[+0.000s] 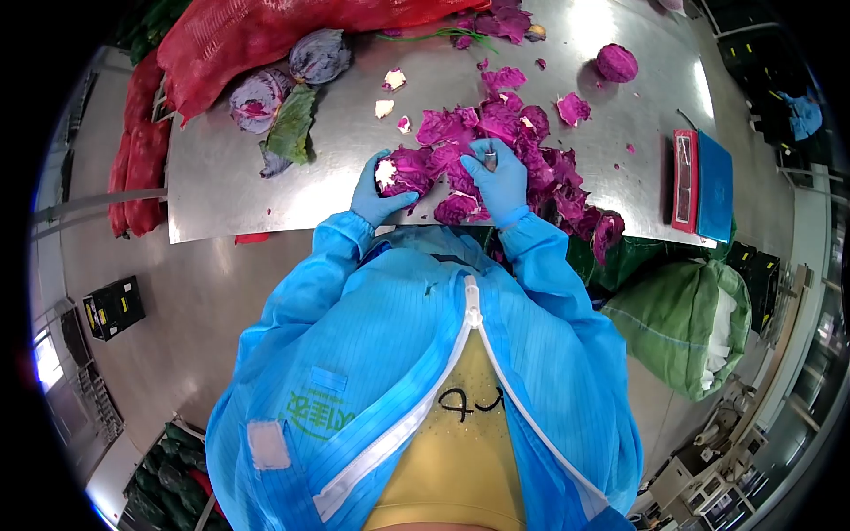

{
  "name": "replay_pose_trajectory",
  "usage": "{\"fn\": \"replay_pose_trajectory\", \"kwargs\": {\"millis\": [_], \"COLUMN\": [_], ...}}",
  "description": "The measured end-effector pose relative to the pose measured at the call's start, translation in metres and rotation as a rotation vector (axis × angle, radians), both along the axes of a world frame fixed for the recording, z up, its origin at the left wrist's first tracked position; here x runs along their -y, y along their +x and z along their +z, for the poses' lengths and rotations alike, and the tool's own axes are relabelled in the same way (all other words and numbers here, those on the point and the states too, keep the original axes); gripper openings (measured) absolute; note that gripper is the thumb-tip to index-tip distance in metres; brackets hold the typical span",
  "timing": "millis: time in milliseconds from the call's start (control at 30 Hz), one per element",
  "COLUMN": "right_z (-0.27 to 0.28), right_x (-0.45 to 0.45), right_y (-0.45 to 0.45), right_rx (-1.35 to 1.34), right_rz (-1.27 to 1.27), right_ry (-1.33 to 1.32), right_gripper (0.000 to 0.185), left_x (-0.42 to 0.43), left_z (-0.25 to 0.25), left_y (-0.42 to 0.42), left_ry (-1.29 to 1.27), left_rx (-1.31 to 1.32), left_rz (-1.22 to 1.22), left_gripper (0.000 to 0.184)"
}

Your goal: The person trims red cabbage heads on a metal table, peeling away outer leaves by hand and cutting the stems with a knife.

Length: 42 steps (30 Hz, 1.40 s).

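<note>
My gloved left hand (377, 191) grips the left side of a red cabbage (410, 173) on the steel table. A pale cut patch shows on the cabbage near my thumb and fingers. My right hand (499, 180), also in a blue glove, is closed around a small tool with a shiny metal end (490, 161); the rest of it is hidden. Around and beyond this hand lies a heap of loose purple cabbage leaves (503, 119). Some leaves (607, 232) hang over the table's front edge on the right.
A red mesh sack (257, 44) lies along the table's (301, 196) back left, near two whole cabbages (320, 57). A peeled cabbage (617, 64) sits at the back right. Red and blue bins (714, 186) stand at the right edge. Below is a green sack (677, 319).
</note>
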State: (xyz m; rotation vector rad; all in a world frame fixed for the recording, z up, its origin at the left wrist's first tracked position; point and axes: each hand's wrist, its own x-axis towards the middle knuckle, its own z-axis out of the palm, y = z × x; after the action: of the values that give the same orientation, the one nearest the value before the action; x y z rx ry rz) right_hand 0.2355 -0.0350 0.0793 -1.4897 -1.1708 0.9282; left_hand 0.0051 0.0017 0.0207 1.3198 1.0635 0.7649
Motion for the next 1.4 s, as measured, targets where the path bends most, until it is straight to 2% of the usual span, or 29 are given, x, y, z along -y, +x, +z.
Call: {"fn": "replay_pose_trajectory", "kwargs": {"millis": [67,100,133,200,267,467,567,633,667,733,767,833,900,933,1000,1033,1067,1100,1133,1167,1200,1267,1300,1400], "right_z": [-0.019,-0.02,-0.024,-0.033,-0.03,-0.014,-0.02,-0.023,-0.024,-0.01,-0.008,-0.014,-0.005,0.001,0.005,0.008,0.012,0.017,0.013,0.005,0.002,-0.003,-0.006,-0.009], "right_x": [0.001,0.006,0.01,0.012,0.014,0.013,0.009,0.007,0.007,0.006,0.006,0.005,0.003,-0.002,-0.012,-0.012,-0.015,-0.017,-0.018,-0.016,-0.013,-0.001,0.001,0.007], "right_y": [-0.009,-0.014,-0.023,-0.041,-0.048,-0.051,-0.047,-0.04,-0.035,-0.027,-0.023,-0.014,-0.006,0.001,0.009,0.006,0.004,0.004,0.002,0.001,-0.003,-0.012,-0.018,-0.028], "right_rx": [-0.019,-0.034,-0.036,0.127,0.187,0.275,0.198,-0.383,-0.384,-0.434,-0.365,-0.393,-0.478,-0.413,0.02,0.014,-0.025,-0.057,0.038,0.12,0.197,0.016,-0.101,-0.427], "right_rz": [-0.02,0.069,0.118,0.163,0.136,0.106,0.111,0.238,0.239,0.364,0.377,0.361,0.35,0.356,0.382,0.381,0.216,0.053,-0.087,-0.119,-0.152,-0.061,-0.055,0.023], "right_ry": [-0.023,-0.246,-0.202,0.005,0.012,-0.031,0.026,-0.109,-0.11,-0.283,-0.352,-0.331,-0.299,-0.277,-0.11,-0.111,-0.078,-0.043,0.032,0.079,0.123,-0.141,-0.271,-0.421], "right_gripper": [0.046,0.06,0.059,0.057,0.058,0.043,0.032,0.026,0.026,0.021,0.019,0.019,0.016,0.018,0.022,0.022,0.023,0.025,0.035,0.037,0.04,0.041,0.042,0.042], "left_x": [0.0,0.001,0.003,0.005,0.005,0.008,0.008,0.007,0.007,0.008,0.007,0.0,-0.006,-0.005,-0.004,-0.003,-0.003,-0.003,-0.003,-0.004,-0.005,0.0,0.001,0.0], "left_z": [0.003,0.001,0.003,0.004,-0.003,-0.002,0.001,0.01,0.015,0.019,0.018,0.019,0.022,0.024,0.029,0.041,0.037,0.028,0.021,0.014,0.019,0.029,0.026,0.013], "left_y": [0.005,0.007,0.009,0.01,0.011,0.01,0.005,0.005,0.005,0.005,0.003,0.002,-0.002,-0.001,0.002,0.008,0.009,0.012,0.015,0.014,0.014,0.015,0.014,0.015], "left_ry": [-0.039,-0.003,0.031,0.061,0.054,0.054,0.037,0.023,-0.062,-0.15,-0.079,-0.004,0.334,0.333,0.299,0.275,0.277,0.14,0.005,-0.109,-0.104,-0.508,-0.564,-0.566], "left_rx": [0.027,0.023,0.019,-0.029,-0.037,-0.008,0.03,0.051,0.132,0.21,0.142,0.077,-0.459,-0.459,-0.435,-0.478,-0.476,-0.225,0.026,0.162,0.162,0.512,0.594,0.736], "left_rz": [0.013,0.032,0.054,0.054,0.089,0.099,0.041,-0.01,-0.041,-0.073,-0.11,-0.151,-0.222,-0.22,-0.184,-0.152,-0.152,-0.092,-0.032,-0.021,-0.017,0.113,0.124,0.091], "left_gripper": [0.095,0.098,0.101,0.103,0.103,0.102,0.1,0.098,0.097,0.096,0.095,0.094,0.097,0.097,0.1,0.098,0.098,0.095,0.093,0.082,0.082,0.075,0.072,0.072]}}
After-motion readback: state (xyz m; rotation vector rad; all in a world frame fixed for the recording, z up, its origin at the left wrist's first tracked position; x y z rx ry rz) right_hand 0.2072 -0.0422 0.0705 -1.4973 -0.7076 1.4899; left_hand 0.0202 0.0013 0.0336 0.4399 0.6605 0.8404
